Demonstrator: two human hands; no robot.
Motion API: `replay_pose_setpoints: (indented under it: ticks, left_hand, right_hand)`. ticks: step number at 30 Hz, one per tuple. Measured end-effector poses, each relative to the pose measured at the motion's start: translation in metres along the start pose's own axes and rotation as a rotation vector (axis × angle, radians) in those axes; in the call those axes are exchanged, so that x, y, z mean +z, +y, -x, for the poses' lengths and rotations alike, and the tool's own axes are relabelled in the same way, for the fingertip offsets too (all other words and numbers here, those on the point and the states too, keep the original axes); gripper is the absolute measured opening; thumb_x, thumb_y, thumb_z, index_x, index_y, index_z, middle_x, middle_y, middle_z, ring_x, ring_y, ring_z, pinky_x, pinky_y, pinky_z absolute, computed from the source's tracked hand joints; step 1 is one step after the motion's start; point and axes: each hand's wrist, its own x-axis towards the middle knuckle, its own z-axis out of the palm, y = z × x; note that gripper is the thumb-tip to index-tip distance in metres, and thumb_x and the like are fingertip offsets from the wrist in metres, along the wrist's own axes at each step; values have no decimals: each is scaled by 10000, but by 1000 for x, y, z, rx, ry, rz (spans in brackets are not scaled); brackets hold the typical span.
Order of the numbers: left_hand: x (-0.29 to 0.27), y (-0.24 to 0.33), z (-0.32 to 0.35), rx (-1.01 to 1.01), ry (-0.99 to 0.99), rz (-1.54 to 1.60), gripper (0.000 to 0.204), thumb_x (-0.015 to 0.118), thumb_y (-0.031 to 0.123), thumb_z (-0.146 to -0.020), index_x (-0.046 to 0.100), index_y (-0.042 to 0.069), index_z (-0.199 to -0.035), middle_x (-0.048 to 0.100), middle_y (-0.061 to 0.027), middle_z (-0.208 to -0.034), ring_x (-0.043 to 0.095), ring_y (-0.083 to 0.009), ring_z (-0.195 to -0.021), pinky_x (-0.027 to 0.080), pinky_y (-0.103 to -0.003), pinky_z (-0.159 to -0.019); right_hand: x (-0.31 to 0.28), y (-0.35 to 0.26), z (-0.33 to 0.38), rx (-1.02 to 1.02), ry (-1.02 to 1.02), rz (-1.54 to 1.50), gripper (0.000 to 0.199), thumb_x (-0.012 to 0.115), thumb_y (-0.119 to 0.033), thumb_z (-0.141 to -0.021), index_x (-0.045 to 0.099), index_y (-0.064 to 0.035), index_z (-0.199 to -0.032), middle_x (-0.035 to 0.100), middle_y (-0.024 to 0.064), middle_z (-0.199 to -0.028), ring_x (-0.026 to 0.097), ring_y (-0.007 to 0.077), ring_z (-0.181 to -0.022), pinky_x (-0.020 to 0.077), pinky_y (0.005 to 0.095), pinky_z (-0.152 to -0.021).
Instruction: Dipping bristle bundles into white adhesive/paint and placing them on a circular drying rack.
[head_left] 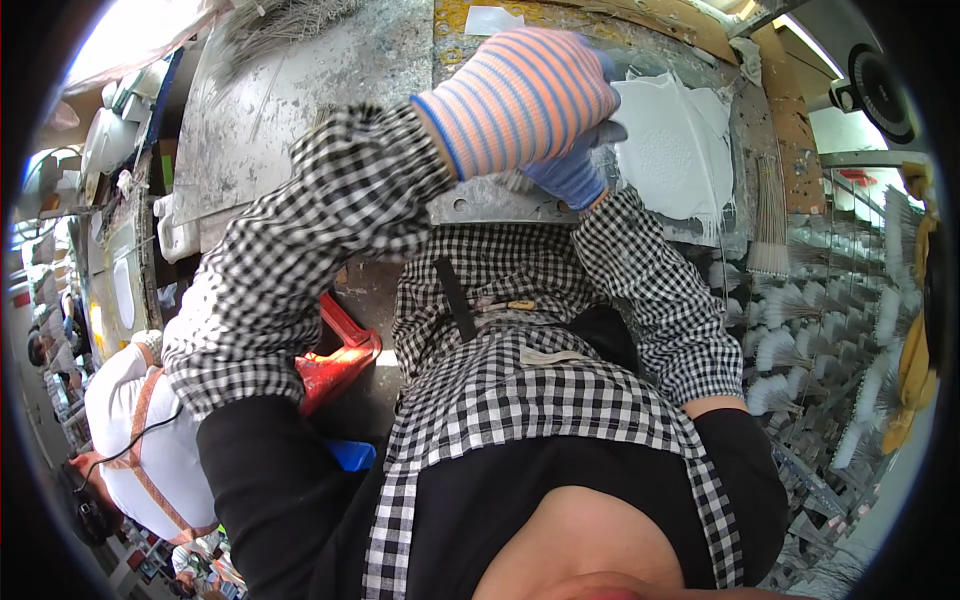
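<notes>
My left hand, in a pink glove with blue stripes, is raised over the work table, its fingers curled closed. Below and partly behind it is my right hand in a blue glove, also curled, close against the left. What the two hands hold between them is hidden by the left glove. Some pale thin strands show just under the left hand. Right of the hands, a thick layer of smooth white paste spreads over a board, with drips along its near edge.
A heap of thin grey wires lies at the far left on the metal table top. A wire bundle hangs at the right edge, above racks of white-tipped strands. A red stool stands below left. Another person sits at left.
</notes>
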Motion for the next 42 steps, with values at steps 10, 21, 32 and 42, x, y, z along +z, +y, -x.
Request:
replay_pose_setpoints:
  ticks: [10,21,32,42]
  left_hand:
    - [-9,-5,14,13,216,211,241,673,136,-804,682,114,-1043,670,-87,-988,642,-306,-869,525,-411,-753]
    - [-32,16,-58,84,107,424,321,751,199,-763,685,132,-1069,682,-108,-950,654,-311,-869,532,-406,-775]
    - [-26,47,-196,344,93,182,139,678,215,-796,734,89,-776,643,-114,-655,626,-257,-584,533,-401,-564]
    - [1,52,-199,317,246,188,138,683,216,-756,691,80,-733,624,-112,-643,611,-305,-582,514,-449,-571]
  right_hand:
    - [-22,-21,-15,558,-102,-908,436,793,-261,-757,626,-59,-1105,704,78,-966,679,205,-936,549,359,-807]
    - [-117,60,4,787,15,-937,418,795,-311,-777,638,-51,-1064,700,84,-1024,698,171,-914,609,321,-778]
    - [-116,134,66,895,8,-254,706,819,-504,-744,575,-39,-1215,674,120,-1044,688,228,-932,568,356,-828]
    - [-86,136,85,255,89,391,380,727,-267,-775,611,-95,-1094,631,95,-917,643,324,-833,522,473,-737]
